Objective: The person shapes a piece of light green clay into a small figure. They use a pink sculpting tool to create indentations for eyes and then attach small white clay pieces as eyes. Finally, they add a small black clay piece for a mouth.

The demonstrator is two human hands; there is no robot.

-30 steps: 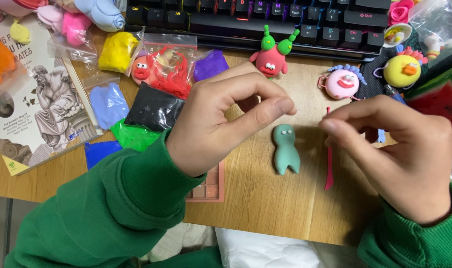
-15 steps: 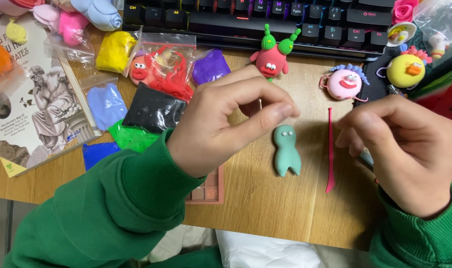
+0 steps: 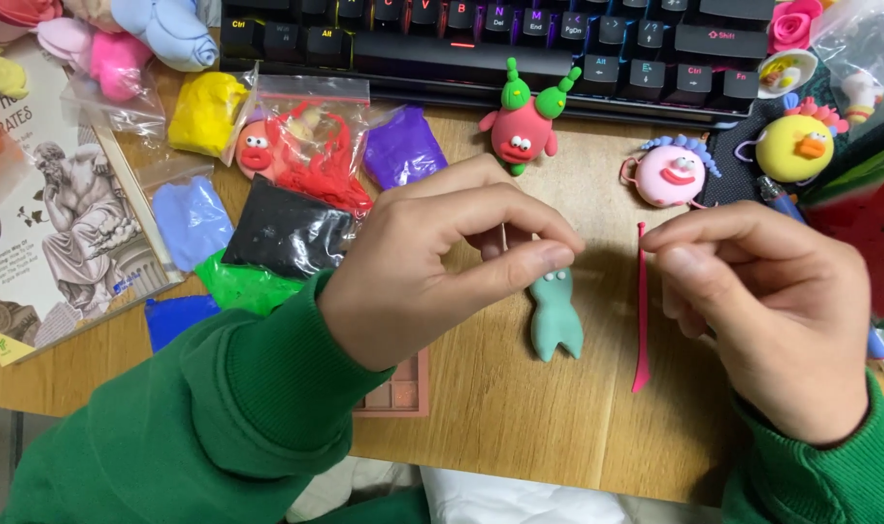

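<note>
Hands first: my left hand (image 3: 432,272) has thumb and forefinger pressed tip to tip, apparently on a thin pale sliver just visible behind the fingers; can't tell what it is. My right hand (image 3: 762,311) is curled with thumb and forefinger nearly closed; whether a bit of clay sits between them, I can't tell.

Small teal clay figure with two white dot eyes (image 3: 556,315) lies flat on the wooden counter (image 3: 520,427), directly below the left pinch, head toward the black keyboard (image 3: 481,39), two legs toward me. Long axis runs away-to-near. Left fingertips hang just over its head, so left is nearer; right sits off to the side.

Thin red plastic sculpting tool (image 3: 641,311) lies parallel to the figure, between it and the right hand, touching neither.
</note>
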